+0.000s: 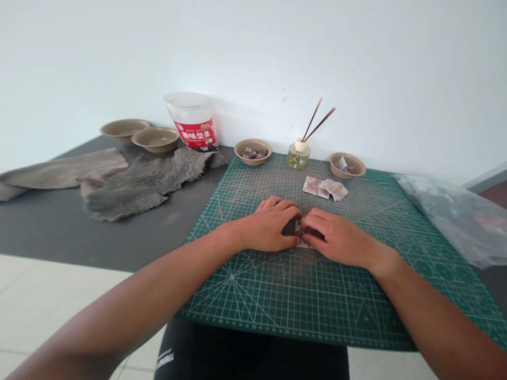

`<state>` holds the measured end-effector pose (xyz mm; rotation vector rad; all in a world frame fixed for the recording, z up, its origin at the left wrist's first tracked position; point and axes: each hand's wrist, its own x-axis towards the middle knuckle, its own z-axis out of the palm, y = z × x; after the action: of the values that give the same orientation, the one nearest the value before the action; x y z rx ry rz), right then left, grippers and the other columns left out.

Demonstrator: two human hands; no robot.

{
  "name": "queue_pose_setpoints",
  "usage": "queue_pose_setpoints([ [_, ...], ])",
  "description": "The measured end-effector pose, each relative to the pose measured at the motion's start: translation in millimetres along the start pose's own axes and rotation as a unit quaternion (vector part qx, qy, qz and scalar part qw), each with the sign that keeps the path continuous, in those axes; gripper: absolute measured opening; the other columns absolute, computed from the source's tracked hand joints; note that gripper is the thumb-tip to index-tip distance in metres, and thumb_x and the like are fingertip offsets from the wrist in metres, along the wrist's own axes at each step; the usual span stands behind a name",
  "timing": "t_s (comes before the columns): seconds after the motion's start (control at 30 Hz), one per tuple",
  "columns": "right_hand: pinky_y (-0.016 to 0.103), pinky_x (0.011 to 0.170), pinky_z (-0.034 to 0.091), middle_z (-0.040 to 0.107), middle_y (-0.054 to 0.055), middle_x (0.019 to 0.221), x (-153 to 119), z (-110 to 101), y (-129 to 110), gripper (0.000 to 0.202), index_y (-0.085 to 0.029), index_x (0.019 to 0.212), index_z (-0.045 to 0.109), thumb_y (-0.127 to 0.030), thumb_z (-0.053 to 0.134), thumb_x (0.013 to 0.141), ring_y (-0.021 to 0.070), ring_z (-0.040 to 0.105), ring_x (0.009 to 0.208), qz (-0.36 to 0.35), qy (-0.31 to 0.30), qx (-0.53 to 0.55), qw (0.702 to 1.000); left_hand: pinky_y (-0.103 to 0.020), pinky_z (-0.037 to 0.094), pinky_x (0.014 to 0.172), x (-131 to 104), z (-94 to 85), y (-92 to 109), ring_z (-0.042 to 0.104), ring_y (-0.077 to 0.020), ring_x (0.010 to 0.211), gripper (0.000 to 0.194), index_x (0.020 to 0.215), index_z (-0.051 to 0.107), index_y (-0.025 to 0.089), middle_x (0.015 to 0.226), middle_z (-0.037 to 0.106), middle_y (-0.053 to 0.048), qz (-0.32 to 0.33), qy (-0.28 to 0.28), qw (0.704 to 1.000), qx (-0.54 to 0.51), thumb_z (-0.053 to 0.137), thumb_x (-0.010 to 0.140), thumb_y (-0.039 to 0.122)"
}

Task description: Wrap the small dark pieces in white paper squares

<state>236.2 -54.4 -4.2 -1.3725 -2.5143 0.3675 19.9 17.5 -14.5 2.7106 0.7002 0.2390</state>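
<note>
On a green gridded cutting mat [261, 311], my left hand [273, 224] and my right hand [338, 237] meet over a small piece of stained white paper [303, 244]. My left thumb and fingertips pinch its left side, while the curled right fingers press on its right side. Most of the paper is hidden by the fingers, and I cannot tell whether anything lies inside it. Just beyond the hands lie two more brown-stained paper pieces, one [316, 187] partly overlapped by the other [335, 189].
Along the wall stand a bowl of dark chunks [252, 160], a reed diffuser bottle [298, 157] and a bowl with small wrapped pieces [348, 173]. Left are grey cloths [134, 187], two bowls [156, 143] and a red-labelled plastic tub [194, 119]. A clear plastic bag [463, 216] lies right.
</note>
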Motion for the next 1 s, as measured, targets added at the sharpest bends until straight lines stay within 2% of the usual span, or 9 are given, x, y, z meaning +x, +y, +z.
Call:
queue_pose_setpoints([
  [0.23, 0.032, 0.083, 0.048, 0.06, 0.003, 0.102, 1, 0, 3, 0.01, -0.022, 0.099, 0.064, -0.022, 0.054, 0.098, 0.0173, 0.06, 0.091, -0.022, -0.012, 0.014, 1.0, -0.051, 0.031, 0.111, -1, 0.7, -3, 0.038, -0.0325, 0.132, 0.046, 0.126, 0.054, 0.026, 0.143, 0.048, -0.005, 0.006, -0.001, 1.0, -0.005, 0.063, 0.088, 0.051],
  [0.5, 0.032, 0.08, 0.049, 0.061, 0.004, 0.102, 1, 0, -1, 0.013, -0.021, 0.101, 0.064, -0.022, 0.051, 0.099, 0.018, 0.061, 0.09, -0.015, -0.009, 0.001, 1.0, -0.053, 0.031, 0.111, -1, -0.7, -3, 0.036, -0.0342, 0.135, 0.045, 0.124, 0.054, 0.025, 0.146, 0.045, -0.007, -0.001, -0.002, 1.0, -0.017, 0.063, 0.087, 0.049],
  [0.83, 0.032, 0.087, 0.05, 0.064, 0.004, 0.104, -1, -6, 7, 0.013, -0.021, 0.097, 0.07, -0.018, 0.057, 0.096, 0.0167, 0.062, 0.095, -0.037, 0.028, 0.059, 0.997, -0.055, 0.029, 0.113, 0, -1.3, -2, 0.032, -0.0337, 0.14, 0.046, 0.125, 0.055, 0.025, 0.152, 0.039, -0.009, -0.014, 0.005, 1.0, -0.017, 0.066, 0.085, 0.047],
  [1.0, 0.036, 0.094, 0.048, 0.069, 0.005, 0.106, -1, -7, 11, 0.012, -0.021, 0.098, 0.07, -0.015, 0.06, 0.094, 0.0192, 0.062, 0.104, -0.055, 0.035, 0.05, 0.997, -0.056, 0.029, 0.113, 1, -2.2, -3, 0.032, -0.0338, 0.14, 0.047, 0.123, 0.057, 0.025, 0.153, 0.038, -0.01, -0.016, 0.003, 1.0, -0.016, 0.067, 0.084, 0.048],
])
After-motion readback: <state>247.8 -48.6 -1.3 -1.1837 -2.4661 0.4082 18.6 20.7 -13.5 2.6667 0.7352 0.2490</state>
